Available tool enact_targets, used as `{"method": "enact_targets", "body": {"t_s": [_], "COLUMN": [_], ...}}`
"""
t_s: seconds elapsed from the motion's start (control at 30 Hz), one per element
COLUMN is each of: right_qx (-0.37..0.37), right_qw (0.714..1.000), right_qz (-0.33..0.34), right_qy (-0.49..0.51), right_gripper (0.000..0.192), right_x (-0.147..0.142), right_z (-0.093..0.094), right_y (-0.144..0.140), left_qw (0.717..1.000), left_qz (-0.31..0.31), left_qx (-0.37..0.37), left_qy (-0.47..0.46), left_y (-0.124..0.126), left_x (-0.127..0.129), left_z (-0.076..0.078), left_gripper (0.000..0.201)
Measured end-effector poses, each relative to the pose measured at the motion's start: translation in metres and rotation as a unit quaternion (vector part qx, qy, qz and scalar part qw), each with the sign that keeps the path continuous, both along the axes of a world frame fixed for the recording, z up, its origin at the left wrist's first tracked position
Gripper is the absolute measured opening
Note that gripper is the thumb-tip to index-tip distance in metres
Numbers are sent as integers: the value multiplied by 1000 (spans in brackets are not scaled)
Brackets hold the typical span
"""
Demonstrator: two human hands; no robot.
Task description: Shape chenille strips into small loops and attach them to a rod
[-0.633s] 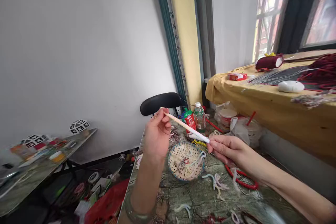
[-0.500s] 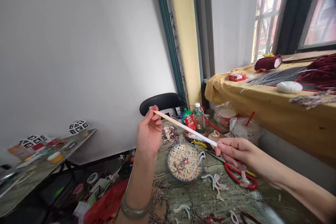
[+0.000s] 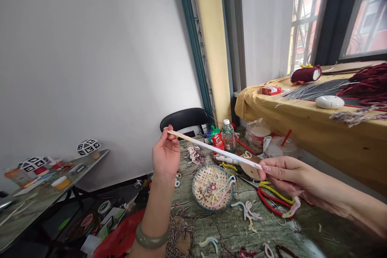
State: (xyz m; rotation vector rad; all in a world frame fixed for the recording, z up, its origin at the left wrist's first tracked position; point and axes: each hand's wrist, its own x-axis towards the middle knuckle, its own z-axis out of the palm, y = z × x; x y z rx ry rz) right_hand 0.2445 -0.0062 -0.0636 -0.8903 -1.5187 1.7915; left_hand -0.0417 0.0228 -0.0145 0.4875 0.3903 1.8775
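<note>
A straight pale chenille stem (image 3: 211, 149), cream at one end and white to pinkish along the rest, stretches in the air between my two hands. My left hand (image 3: 166, 153) pinches its far left end between thumb and fingers, and a bangle circles that wrist. At the other end, my right hand (image 3: 281, 175) grips it with thumb and forefinger. A pink piece of stem (image 3: 294, 206) hangs below my right hand; whether the hand holds it I cannot tell. Under the stem, a woven basket (image 3: 198, 195) holds a few pastel pieces and small rings.
Red-handled scissors (image 3: 269, 203) lie right of the basket near yellow-handled pliers (image 3: 228, 166). Curled pastel pieces (image 3: 246, 211) are scattered on the table. A bottle (image 3: 228, 137) and a red-green tube (image 3: 217, 139) stand behind. A cloth-covered ledge (image 3: 266, 107) rises at right.
My hands have moved apart, the left one leftward and the right one rightward, with the chenille stem still between them. The pink piece below my right hand has shifted right.
</note>
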Motion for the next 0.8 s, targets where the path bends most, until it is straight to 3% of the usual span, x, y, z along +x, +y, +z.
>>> {"method": "enact_targets", "body": {"t_s": [0.43, 0.63, 0.8], "right_qx": [-39, -32, -20], "right_qw": [997, 996, 992], "right_qz": [-61, -73, -34], "right_qy": [5, -30, -117], "right_gripper": [29, 31, 45], "right_x": [22, 57, 80], "right_z": [-13, -51, -85], "right_y": [23, 43, 54], "left_qw": [997, 992, 985], "left_qz": [75, 121, 130], "left_qx": [-35, -30, 1], "left_qy": [10, 33, 111], "left_y": [23, 33, 36], "left_x": [-30, -52, -60], "left_z": [-9, -8, -3], "left_gripper": [25, 27, 20]}}
